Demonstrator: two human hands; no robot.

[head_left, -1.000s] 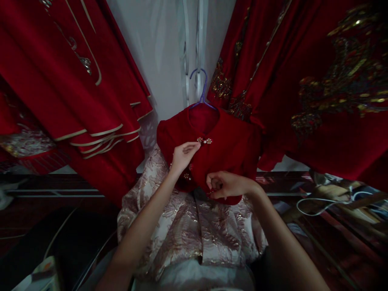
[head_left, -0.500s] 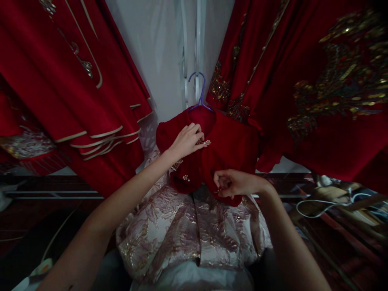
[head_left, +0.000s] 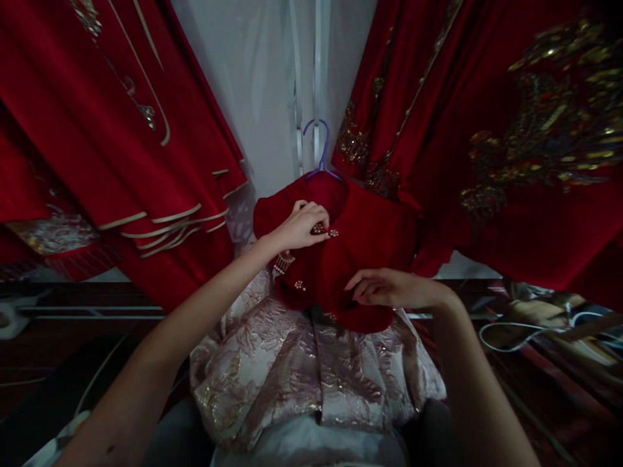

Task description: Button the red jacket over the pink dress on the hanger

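A short red jacket (head_left: 374,220) hangs on a purple hanger (head_left: 324,152), its front edges falling apart lower down. My left hand (head_left: 306,226) is closed in a pinch at the upper front edge, beside a flower-shaped beaded fastener (head_left: 333,233). Another beaded flower (head_left: 299,285) sits lower on the left panel, under a small beaded tassel (head_left: 283,261). Over the lower right panel is my right hand (head_left: 382,287), its fingers loosely bent and apart with nothing seen in them. Beneath the jacket spreads a shiny pale brocade skirt (head_left: 277,363).
Red garments with pale piping (head_left: 170,168) hang at the left. More red garments with gold beadwork (head_left: 535,149) hang at the right. White vertical bars (head_left: 317,65) stand behind the hanger. A white cable (head_left: 511,337) and clutter lie at the lower right.
My right hand has let go of the lower right front edge and its fingers have loosened. That panel hangs slightly lower. My left hand keeps its pinch at the upper edge.
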